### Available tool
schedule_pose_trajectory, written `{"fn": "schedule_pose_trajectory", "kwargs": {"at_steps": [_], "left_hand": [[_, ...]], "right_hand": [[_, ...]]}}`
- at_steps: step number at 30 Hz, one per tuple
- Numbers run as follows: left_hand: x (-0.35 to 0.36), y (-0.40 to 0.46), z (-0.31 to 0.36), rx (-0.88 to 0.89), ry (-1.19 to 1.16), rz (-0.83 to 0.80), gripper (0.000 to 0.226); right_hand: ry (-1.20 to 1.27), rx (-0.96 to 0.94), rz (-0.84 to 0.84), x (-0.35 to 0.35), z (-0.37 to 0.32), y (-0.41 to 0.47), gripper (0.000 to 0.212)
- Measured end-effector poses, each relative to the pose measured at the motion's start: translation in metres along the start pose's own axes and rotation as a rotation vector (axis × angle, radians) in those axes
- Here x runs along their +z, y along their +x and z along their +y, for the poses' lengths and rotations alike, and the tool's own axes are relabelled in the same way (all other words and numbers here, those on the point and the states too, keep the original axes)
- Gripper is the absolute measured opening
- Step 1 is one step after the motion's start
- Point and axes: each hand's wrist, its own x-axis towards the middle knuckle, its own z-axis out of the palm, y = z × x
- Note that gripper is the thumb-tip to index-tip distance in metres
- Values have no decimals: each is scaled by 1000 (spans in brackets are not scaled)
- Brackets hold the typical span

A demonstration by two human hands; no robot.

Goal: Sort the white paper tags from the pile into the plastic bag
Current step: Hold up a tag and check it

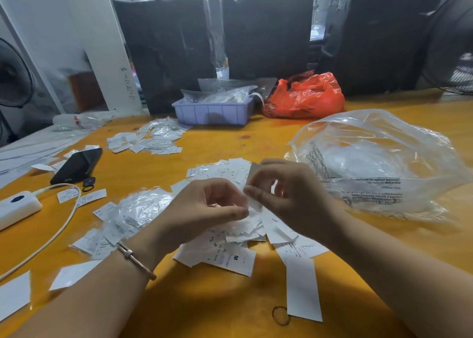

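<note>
We are looking at two hands over a pile (230, 238) of white tags, too many to count, lying in the middle of the table (217, 138). The right hand (289, 191) is pinching one tag (253, 170) with curled fingers. The left hand (204, 204) is curling beside it, fingertips at the same paper; we cannot tell if it is gripping. One clear bag (378, 163) is sitting just right. Far off are one tray (212, 111), one red bag (304, 97) and a second small pile (151, 140). One phone (76, 165) is lying left.

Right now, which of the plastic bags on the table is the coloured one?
The red plastic bag at the far edge, right of the lilac tray. The large bag near the right hand is clear.
</note>
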Motion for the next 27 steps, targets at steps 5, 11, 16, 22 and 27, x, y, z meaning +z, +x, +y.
{"fn": "schedule_pose_trajectory", "kwargs": {"at_steps": [5,11,16,22,27], "left_hand": [[0,-2,5,139,-48,115,24],[-6,-2,4,126,-173,175,25],[-1,-2,6,149,-132,141,19],[-3,-3,6,200,-182,223,18],[-4,-5,5,222,-178,226,19]], "right_hand": [[-47,-21,-32,-1,-1,1,25],[188,120,-59,-1,6,2,16],[105,92,-150,-4,5,3,16],[178,108,350,-22,-2,5,21],[346,43,475,-30,-11,3,54]]}}
